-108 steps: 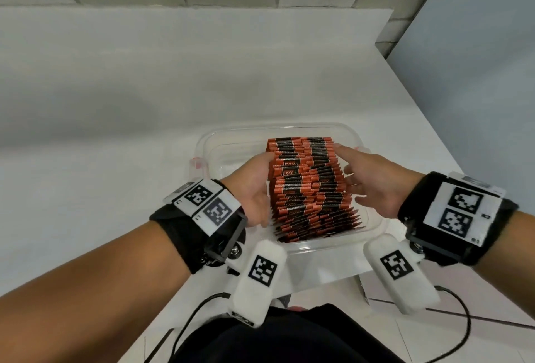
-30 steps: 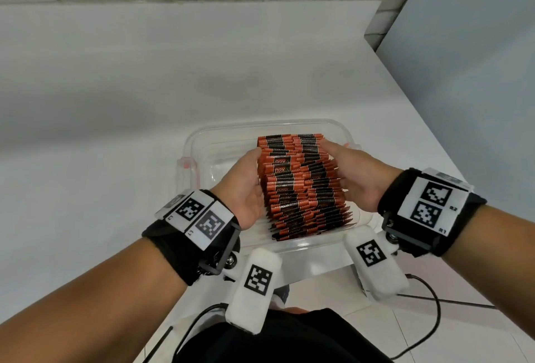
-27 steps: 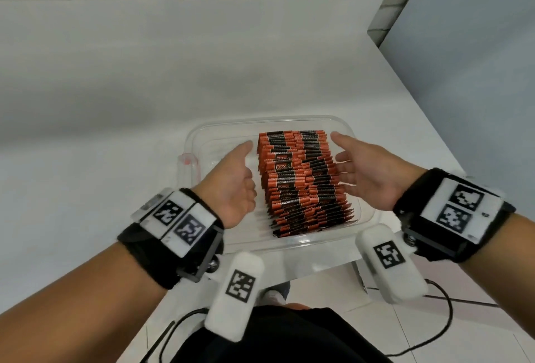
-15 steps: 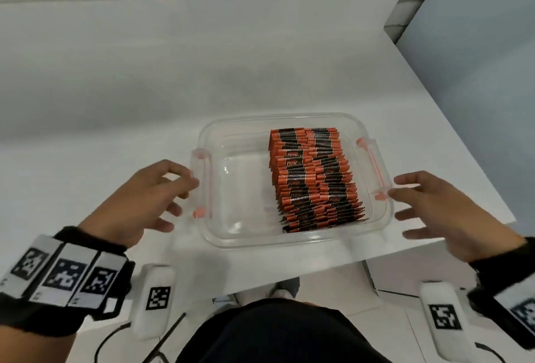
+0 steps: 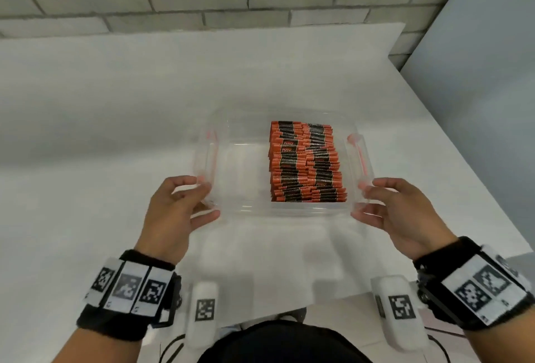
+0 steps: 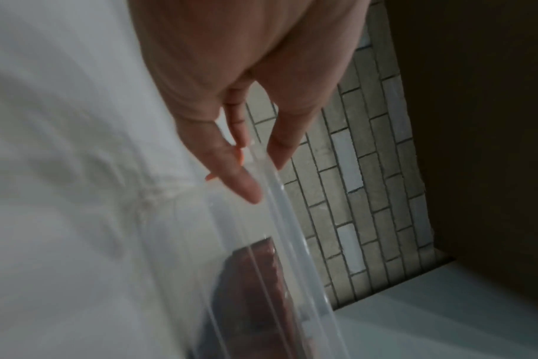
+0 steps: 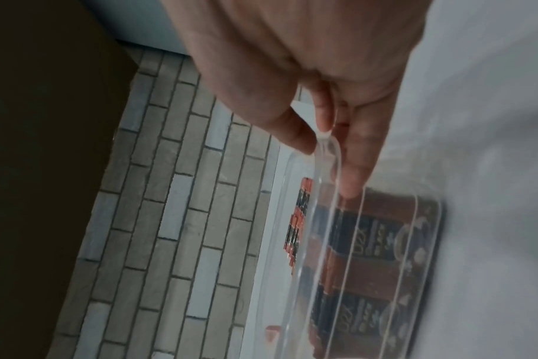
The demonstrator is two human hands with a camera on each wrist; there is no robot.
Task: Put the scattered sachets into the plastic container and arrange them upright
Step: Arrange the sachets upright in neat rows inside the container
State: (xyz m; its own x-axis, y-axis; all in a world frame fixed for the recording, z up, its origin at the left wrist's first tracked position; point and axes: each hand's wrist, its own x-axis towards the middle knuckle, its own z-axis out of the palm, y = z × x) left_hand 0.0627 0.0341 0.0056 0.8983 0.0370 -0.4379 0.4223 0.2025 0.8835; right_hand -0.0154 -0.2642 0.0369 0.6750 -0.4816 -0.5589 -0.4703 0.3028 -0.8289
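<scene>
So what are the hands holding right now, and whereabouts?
The plastic container: left hand grips its near left corner, right hand its near right corner.

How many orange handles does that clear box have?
2: one handle on the plastic container's left side, one handle on its right. Each hand, left hand and right hand, grips a near corner.

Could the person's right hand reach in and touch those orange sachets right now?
Probably yes. The right hand grips the plastic container at its near right corner, close to the sachets, which stand against that side. The container has no lid on and nothing lies between; the hand would only have to let go first.
</scene>
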